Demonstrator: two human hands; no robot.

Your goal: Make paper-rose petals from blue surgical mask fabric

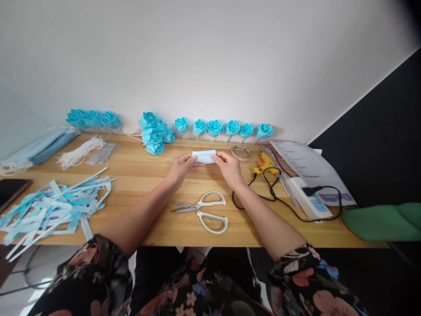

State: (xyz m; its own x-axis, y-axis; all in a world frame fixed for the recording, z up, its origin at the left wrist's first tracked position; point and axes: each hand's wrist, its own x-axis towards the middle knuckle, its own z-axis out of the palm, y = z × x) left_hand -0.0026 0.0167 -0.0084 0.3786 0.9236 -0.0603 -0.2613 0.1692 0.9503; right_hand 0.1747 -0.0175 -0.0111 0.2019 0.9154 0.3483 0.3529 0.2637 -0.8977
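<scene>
Both my hands hold a small folded piece of pale blue mask fabric (pixel 204 156) above the middle of the table. My left hand (pixel 184 167) pinches its left end, and my right hand (pixel 229 166) pinches the right end. The piece looks flat and stretched level between them. Below it lies a pair of scissors (pixel 201 210) with white handles, blades apart and pointing left. Just beyond my right hand rests a coil of silvery wire (pixel 241 152). Several blue fabric flowers (pixel 214 128) on pale sticks lean along the wall behind.
A yellow glue gun (pixel 263 163) with a black cord lies right, near a white power strip (pixel 307 199) and a printed sheet (pixel 312 166). On the left are cut fabric strips (pixel 62 210), white ear loops (pixel 80 152), grey wires (pixel 102 154), face masks (pixel 42 145) and a phone (pixel 11 191).
</scene>
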